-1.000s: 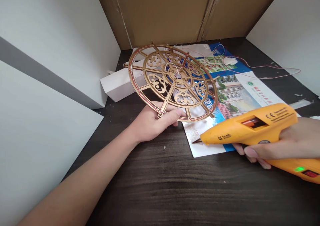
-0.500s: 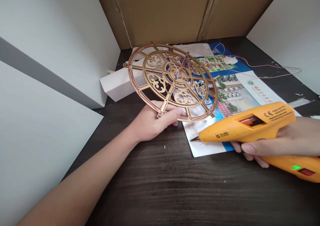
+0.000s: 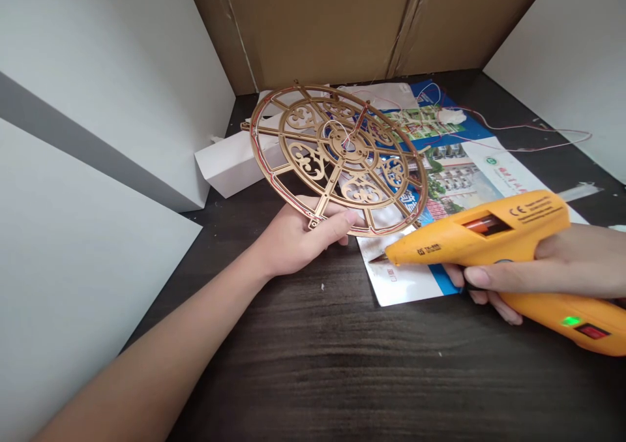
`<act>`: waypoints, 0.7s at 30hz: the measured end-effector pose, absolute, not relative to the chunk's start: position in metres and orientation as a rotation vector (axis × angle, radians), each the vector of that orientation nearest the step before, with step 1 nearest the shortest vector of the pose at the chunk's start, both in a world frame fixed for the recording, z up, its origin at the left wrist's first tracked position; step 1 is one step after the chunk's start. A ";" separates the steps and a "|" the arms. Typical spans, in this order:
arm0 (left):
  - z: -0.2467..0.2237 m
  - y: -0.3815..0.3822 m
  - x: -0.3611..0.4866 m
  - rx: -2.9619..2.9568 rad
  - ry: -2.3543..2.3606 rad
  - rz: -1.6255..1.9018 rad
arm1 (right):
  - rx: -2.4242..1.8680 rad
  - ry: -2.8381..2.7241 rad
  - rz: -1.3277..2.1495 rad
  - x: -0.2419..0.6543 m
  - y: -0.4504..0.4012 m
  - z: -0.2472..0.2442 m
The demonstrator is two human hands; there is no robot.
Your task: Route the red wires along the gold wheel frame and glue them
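the right hand (image 3: 552, 269) is closed firmly around the handle of an orange hot glue gun (image 3: 469, 246), its fingers (image 3: 482, 278) curled together below the barrel, and a small green light (image 3: 570, 321) glows on the gun. its fine metal nozzle (image 3: 377, 259) points left, just below the near rim of a gold fretwork wheel (image 3: 308, 160), without touching it. the left hand (image 3: 303, 236) pinches that wheel at its lower edge, thumb in front and fingers behind, holding it tilted up in the air. thin red wire (image 3: 528, 141) trails across a printed leaflet (image 3: 454, 178) on the dark wood table (image 3: 303, 364), and a white box (image 3: 235, 165) sits at far left. compared with the earlier view, the gun has come up and left, nearer the rim, while the wheel has barely shifted.
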State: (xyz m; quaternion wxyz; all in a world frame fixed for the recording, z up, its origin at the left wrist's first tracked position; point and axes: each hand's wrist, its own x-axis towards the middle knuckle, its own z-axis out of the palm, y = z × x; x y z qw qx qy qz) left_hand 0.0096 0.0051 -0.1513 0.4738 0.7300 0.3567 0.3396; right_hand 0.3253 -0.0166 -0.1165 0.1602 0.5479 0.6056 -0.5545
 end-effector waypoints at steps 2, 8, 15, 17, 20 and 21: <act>-0.152 0.005 0.010 1.786 0.872 0.832 | 1.607 1.726 -1.649 0.325 -0.017 -0.117; -0.152 0.005 0.010 1.775 0.874 0.834 | 1.655 1.653 -1.749 0.326 -0.018 -0.118; -0.152 0.005 0.011 1.789 0.852 0.839 | 1.657 1.657 -1.704 0.327 -0.019 -0.117; -0.152 0.005 0.011 1.790 0.856 0.838 | 1.645 1.669 -1.700 0.327 -0.019 -0.118; -0.152 0.005 0.010 1.788 0.866 0.834 | 1.675 1.697 -1.672 0.326 -0.019 -0.119; -0.152 0.005 0.010 1.788 0.867 0.832 | 1.693 1.705 -1.654 0.325 -0.020 -0.119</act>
